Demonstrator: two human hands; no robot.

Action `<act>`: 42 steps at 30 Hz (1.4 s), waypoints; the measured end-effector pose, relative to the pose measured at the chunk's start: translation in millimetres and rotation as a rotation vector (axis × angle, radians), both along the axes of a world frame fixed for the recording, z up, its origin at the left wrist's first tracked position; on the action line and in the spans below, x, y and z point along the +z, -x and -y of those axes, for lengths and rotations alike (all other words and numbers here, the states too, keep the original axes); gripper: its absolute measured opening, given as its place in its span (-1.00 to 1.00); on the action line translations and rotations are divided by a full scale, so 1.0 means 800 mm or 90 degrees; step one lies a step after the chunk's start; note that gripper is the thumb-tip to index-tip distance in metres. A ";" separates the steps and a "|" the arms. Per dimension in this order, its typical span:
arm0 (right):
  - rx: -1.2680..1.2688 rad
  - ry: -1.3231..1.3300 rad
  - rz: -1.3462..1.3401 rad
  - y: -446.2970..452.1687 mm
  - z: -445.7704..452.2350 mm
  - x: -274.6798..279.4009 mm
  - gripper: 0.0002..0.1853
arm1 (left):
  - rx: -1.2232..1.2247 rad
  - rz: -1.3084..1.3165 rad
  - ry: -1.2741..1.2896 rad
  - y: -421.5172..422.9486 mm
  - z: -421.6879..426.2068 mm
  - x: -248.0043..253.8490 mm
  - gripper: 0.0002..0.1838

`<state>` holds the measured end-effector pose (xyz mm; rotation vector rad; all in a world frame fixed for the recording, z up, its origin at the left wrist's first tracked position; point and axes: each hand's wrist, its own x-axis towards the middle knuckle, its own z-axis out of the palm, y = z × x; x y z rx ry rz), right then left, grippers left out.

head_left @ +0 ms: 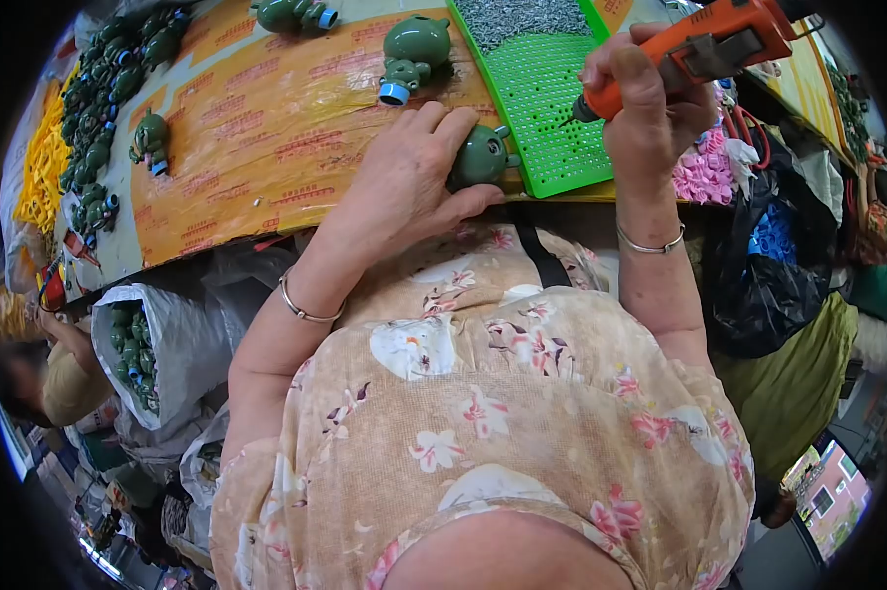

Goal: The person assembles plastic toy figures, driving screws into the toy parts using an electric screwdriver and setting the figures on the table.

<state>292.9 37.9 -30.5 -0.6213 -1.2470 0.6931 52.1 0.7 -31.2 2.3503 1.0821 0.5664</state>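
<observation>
1. The green figure (480, 159) lies at the near edge of the worktable (266, 128), just left of the green tray (571, 162).
2. The left hand (409, 169) cups it from the left, fingers bent over the far side and thumb along the near side, pressing it down.
3. The right hand (650, 113) wraps its fingers firmly around an orange power screwdriver (714, 49), raised over the right side of the tray; the bit (567, 123) points down and left, apart from the figure.
4. The tray is perforated, with a heap of small screws (527, 22) at its far end.
5. Beyond the left hand sits another figure with a blue cap (394, 93); two more lie farther left and at the far side.
6. A pile of green figures (109, 98) covers the table's left end, beside yellow pieces (45, 187).
7. Below on the left, a white sack (183, 324) holds more green figures; to the right are pink pieces (704, 172) and a black bag (758, 305) with blue pieces (773, 234) inside.
</observation>
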 end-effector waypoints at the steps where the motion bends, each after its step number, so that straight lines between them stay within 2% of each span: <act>1: -0.004 -0.005 -0.004 0.001 0.000 -0.001 -0.71 | 0.001 0.000 0.006 -0.001 0.000 0.000 -0.29; 5: -0.015 -0.007 -0.002 0.005 0.001 -0.002 -0.72 | -0.014 0.022 -0.003 0.002 -0.001 -0.002 -0.32; 11: -0.012 0.003 0.003 0.006 0.000 0.000 -0.73 | -0.017 -0.078 -0.056 0.000 -0.005 0.007 -0.33; 15: -0.008 -0.034 0.036 0.002 0.000 0.013 -0.73 | -0.006 -0.088 -0.078 -0.003 -0.005 -0.001 -0.32; 18: 0.061 -0.071 -0.024 0.008 0.005 0.037 -0.75 | -0.007 -0.072 -0.086 -0.003 -0.005 -0.005 -0.32; 20: 0.046 -0.018 -0.081 0.027 0.020 0.051 -0.59 | -0.011 -0.067 -0.093 -0.003 -0.005 -0.007 -0.33; 24: 0.046 -0.002 -0.101 0.054 0.023 0.051 -0.50 | 0.001 -0.058 -0.072 -0.005 -0.006 -0.010 -0.32; 25: 0.192 0.100 -0.275 0.052 0.024 0.054 -0.49 | 0.002 -0.063 -0.069 -0.006 -0.006 -0.010 -0.31; 26: 0.331 0.198 -0.542 0.051 0.025 0.056 -0.48 | 0.003 -0.068 -0.067 -0.006 -0.006 -0.010 -0.29; 27: 0.391 0.290 -0.795 0.050 0.026 0.058 -0.46 | 0.002 -0.058 -0.080 -0.006 -0.006 -0.010 -0.36; 28: 0.390 0.336 -0.783 0.057 0.026 0.059 -0.45 | 0.001 -0.048 -0.093 -0.007 -0.007 -0.012 -0.43; 30: 0.208 0.203 -0.269 0.065 0.026 0.039 -0.47 | -0.001 -0.036 -0.106 -0.006 -0.007 -0.014 -0.49; 31: 0.074 0.129 -0.079 0.069 0.025 0.030 -0.48 | -0.004 -0.033 -0.106 -0.006 -0.008 -0.015 -0.48; 32: 0.046 0.099 0.029 0.063 0.025 0.035 -0.50 | -0.006 -0.030 -0.107 -0.006 -0.008 -0.016 -0.48; 34: 0.029 0.085 0.076 0.065 0.027 0.041 -0.54 | -0.006 -0.032 -0.112 -0.005 -0.008 -0.015 -0.47; 36: 0.051 0.119 -0.045 0.082 0.030 0.043 -0.56 | -0.005 -0.031 -0.117 -0.005 -0.007 -0.015 -0.47; 42: 0.093 0.093 -0.039 0.080 0.021 0.019 -0.57 | -0.003 -0.029 -0.132 -0.006 -0.006 -0.015 -0.45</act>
